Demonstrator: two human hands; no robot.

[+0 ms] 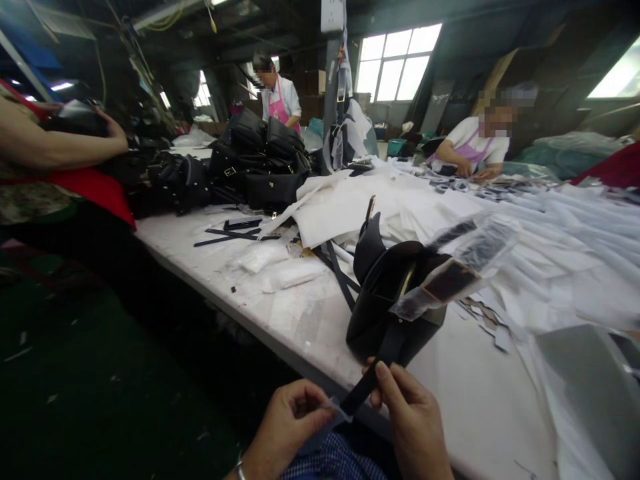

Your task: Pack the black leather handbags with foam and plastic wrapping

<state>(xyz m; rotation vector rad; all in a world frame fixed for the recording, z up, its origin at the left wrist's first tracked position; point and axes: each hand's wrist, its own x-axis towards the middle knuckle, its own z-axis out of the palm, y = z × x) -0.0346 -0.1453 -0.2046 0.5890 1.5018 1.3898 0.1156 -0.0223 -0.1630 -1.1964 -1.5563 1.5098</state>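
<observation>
A black handbag (385, 300) stands at the near edge of the white worktable (475, 393). Its black strap (373, 373) hangs down over the table edge toward me. My right hand (410, 420) pinches the lower end of that strap between thumb and fingers. My left hand (287, 417) is closed on a small clear plastic piece (336, 407) at the strap's tip. A long clear plastic sleeve with a brown tag (453, 277) lies across the top of the bag.
White wrapping sheets (360, 200) cover the table's middle and right. A pile of black bags (260, 163) sits at the far left end. Loose black straps (233, 232) lie nearby. A person in red (65, 160) stands left; two others work across the table.
</observation>
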